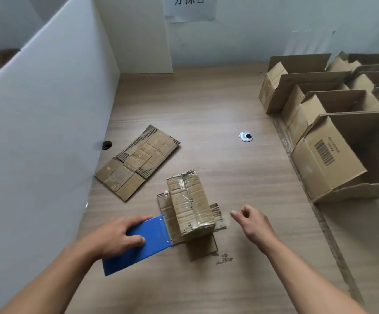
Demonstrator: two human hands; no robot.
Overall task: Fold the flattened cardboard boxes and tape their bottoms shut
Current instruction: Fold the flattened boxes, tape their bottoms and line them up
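Gripping the blue tape dispenser (149, 240) in our left hand (116, 236), we hold it against the taped box (190, 207) on the table (206, 105), our right hand (253, 220) loosely curled, empty, just beside it. The flattened box (136, 162) behind reads "S"; an open box (329, 159) at right bears a barcode.

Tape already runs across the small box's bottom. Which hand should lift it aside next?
Probably the right. The right hand is empty, with its fingers loosely curled just right of the small box. The left hand is occupied, gripping the blue tape dispenser at the box's left side.
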